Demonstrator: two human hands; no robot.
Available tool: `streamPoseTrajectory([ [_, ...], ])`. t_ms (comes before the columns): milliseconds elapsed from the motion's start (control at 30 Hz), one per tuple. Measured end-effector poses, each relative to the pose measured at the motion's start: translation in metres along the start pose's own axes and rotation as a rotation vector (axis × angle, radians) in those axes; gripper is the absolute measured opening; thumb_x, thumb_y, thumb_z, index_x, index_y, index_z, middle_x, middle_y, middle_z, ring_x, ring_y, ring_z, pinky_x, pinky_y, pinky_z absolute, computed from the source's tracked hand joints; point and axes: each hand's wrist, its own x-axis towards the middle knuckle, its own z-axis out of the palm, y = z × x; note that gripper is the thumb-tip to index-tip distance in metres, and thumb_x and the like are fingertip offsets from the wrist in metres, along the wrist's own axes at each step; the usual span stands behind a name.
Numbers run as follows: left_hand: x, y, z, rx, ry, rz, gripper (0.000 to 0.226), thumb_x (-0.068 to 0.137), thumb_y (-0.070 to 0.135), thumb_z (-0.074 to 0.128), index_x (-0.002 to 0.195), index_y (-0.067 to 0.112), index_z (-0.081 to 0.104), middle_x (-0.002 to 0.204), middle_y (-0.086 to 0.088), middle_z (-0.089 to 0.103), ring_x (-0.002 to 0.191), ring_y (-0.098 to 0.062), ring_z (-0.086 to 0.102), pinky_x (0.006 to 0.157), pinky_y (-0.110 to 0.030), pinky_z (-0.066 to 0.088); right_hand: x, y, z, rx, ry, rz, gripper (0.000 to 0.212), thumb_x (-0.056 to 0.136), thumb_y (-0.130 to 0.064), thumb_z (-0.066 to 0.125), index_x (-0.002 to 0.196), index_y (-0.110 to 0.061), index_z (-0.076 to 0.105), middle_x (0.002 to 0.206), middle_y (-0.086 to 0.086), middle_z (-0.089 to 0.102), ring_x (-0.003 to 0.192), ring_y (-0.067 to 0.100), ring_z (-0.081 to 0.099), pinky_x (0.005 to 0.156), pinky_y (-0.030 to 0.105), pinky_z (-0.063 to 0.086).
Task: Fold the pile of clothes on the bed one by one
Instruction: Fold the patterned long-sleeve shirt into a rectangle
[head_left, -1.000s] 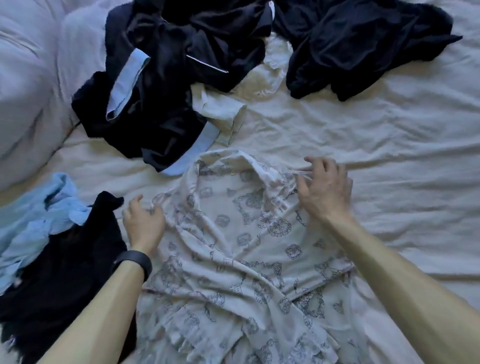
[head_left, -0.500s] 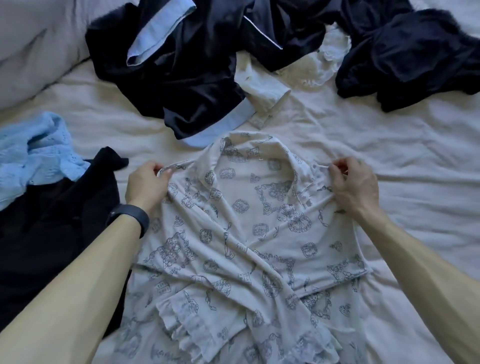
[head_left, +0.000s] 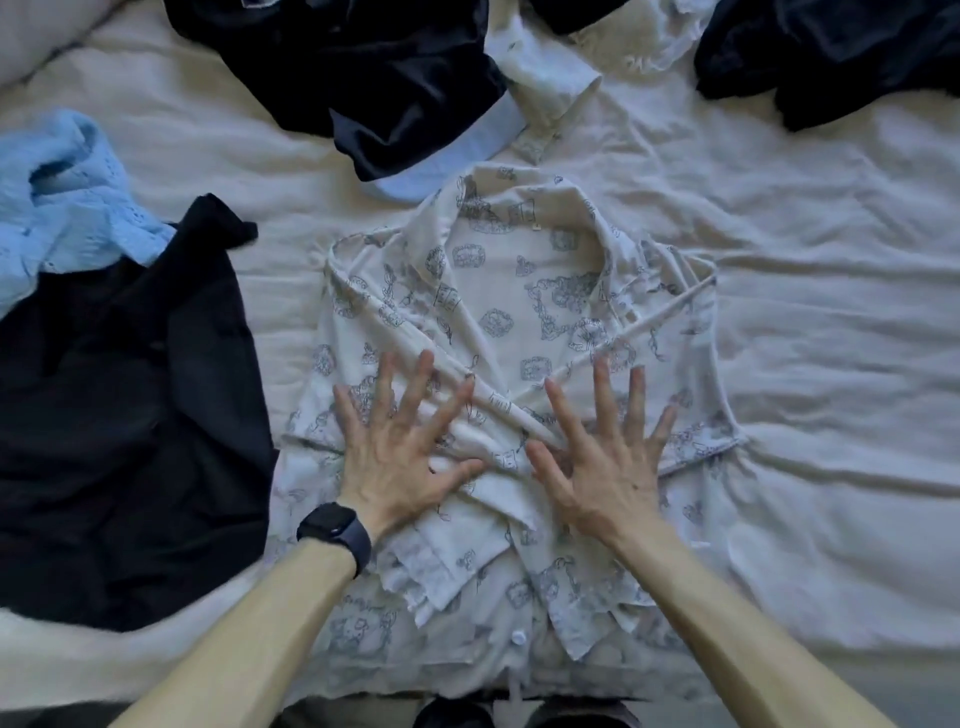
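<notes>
The bed (head_left: 831, 338) fills nearly everything, its cream sheet creased all over. Flat in the middle of it, with the hem reaching the near edge and the collar pointing to the far edge, lies the printed shirt (head_left: 498, 322), white with a grey-blue pattern, its two sleeves laid inward so that they cross over the chest. Along the left edge a black garment (head_left: 119, 415) is spread in a loose heap, just beside the shirt. At the far edge sits a crumpled navy garment (head_left: 374, 78) with a pale blue band, which comes down close to the shirt's collar, and in the far right corner there is another dark garment (head_left: 831, 52), well apart from the shirt. A light blue knit (head_left: 67, 192) is bunched at the left edge, partly under the black heap. A cream garment (head_left: 550, 78) pokes out between the two dark ones. The left hand (head_left: 400, 447) and the right hand (head_left: 608, 457) both lie flat on the crossed sleeves, fingers straight and fanned wide, gripping nothing, thumbs turned toward each other. A dark watch (head_left: 335, 530) is on the left wrist.
</notes>
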Motion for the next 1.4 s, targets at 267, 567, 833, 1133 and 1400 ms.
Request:
streamPoseTrajectory([
  [267,-0.031,0.0,0.004,-0.042,0.213,0.24,0.078,0.087,0.076,0.04,0.151,0.032,0.033,0.16,-0.008,0.018,0.148,-0.028,0.019,0.117,-0.066,0.007,-0.039,-0.001,0.003,0.12,0.193,0.087,0.076,0.09,-0.068,0.048,0.151,-0.022,0.045,0.159,0.012,0.031,0.149,0.031,0.025,0.117,0.055,0.017],
  [567,-0.04,0.007,-0.007,0.079,0.22,0.343,0.032,0.081,0.009,0.075,0.11,0.019,0.069,0.102,-0.006,0.07,0.093,-0.029,0.065,0.088,-0.044,0.044,-0.172,-0.013,0.044,-0.024,0.241,-0.049,0.016,0.078,-0.024,0.055,0.087,-0.018,0.067,0.084,0.002,0.061,0.077,0.032,0.06,0.064,0.041,0.043],
  [833,-0.073,0.008,-0.008,0.039,0.132,0.348,0.048,0.089,0.031,0.057,0.136,0.024,0.053,0.14,-0.016,0.053,0.123,-0.036,0.053,0.105,-0.054,0.041,-0.187,0.0,0.035,0.135,0.306,-0.084,0.027,0.089,-0.039,0.06,0.106,-0.025,0.075,0.103,0.003,0.064,0.095,0.029,0.057,0.077,0.042,0.047],
  [1133,-0.161,0.059,0.008,-0.181,-0.04,-0.148,0.059,0.101,0.057,0.03,0.156,0.045,0.015,0.168,0.001,0.002,0.155,-0.024,-0.002,0.12,-0.056,-0.003,-0.178,0.003,0.035,0.127,-0.078,0.139,0.073,0.097,-0.074,0.023,0.159,-0.045,-0.003,0.168,0.0,-0.022,0.151,0.028,-0.028,0.12,0.057,-0.018],
  [1400,-0.303,0.034,0.047,-1.001,0.094,-1.146,0.09,0.086,0.044,0.075,0.154,0.02,0.021,0.151,-0.015,0.042,0.134,-0.038,0.044,0.107,-0.048,0.036,-0.28,0.06,0.058,0.908,0.139,0.913,0.107,0.066,-0.062,0.081,0.149,-0.016,0.032,0.147,0.014,0.045,0.135,0.034,0.046,0.113,0.052,0.037],
])
